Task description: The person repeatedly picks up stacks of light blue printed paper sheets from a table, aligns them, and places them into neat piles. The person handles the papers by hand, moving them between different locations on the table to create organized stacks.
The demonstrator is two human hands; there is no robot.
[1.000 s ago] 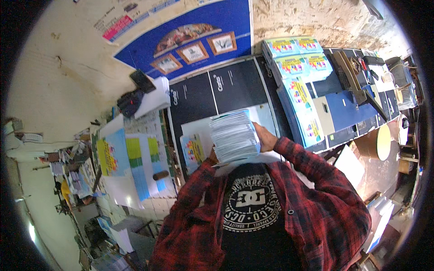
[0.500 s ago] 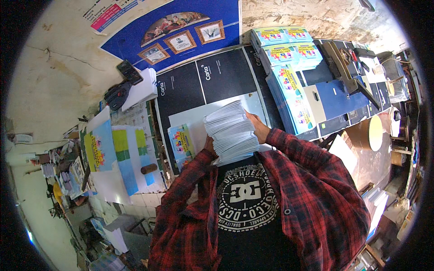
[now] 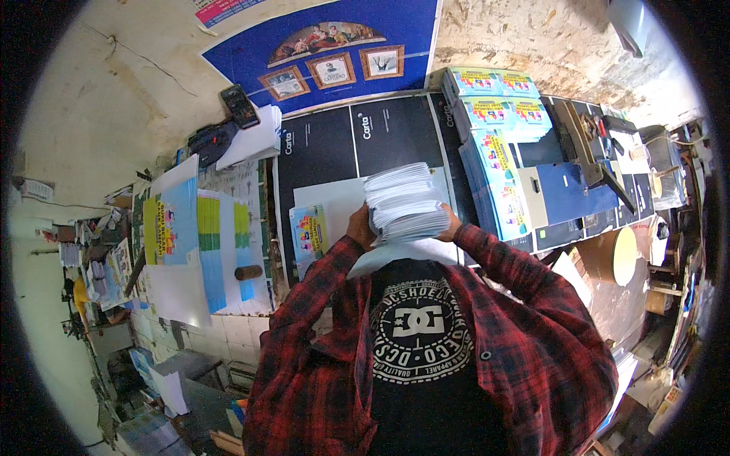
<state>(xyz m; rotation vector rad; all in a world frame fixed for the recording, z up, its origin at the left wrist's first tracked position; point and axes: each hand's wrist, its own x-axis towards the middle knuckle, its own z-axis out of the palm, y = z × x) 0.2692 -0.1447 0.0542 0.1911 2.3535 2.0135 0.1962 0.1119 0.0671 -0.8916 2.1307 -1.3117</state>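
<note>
A thick stack of white folded booklets (image 3: 407, 199) stands on the table in front of me, its folded edges facing up in layers. My left hand (image 3: 361, 226) is closed around the stack's left side. From the right, my right hand (image 3: 451, 225) presses against the lower corner, its fingers partly hidden. Under and behind the stack lies a pale grey board (image 3: 342, 195). Between the stack and my shirt a white sheet (image 3: 403, 255) spreads out. Left of my left hand sit booklets with colourful covers (image 3: 309, 232).
More colourful booklets (image 3: 493, 152) are piled at the right. Beyond them are a blue folder (image 3: 579, 191) and a long brown metal tool (image 3: 582, 140). At the left are printed sheets (image 3: 173, 243), a brown cylinder (image 3: 248, 272) and a phone (image 3: 239, 106). A tan drum (image 3: 613, 255) stands lower right.
The stack has become more compact and evenly lined up between my hands. My right hand has slid down its side toward me. The white sheet near my shirt now shows.
</note>
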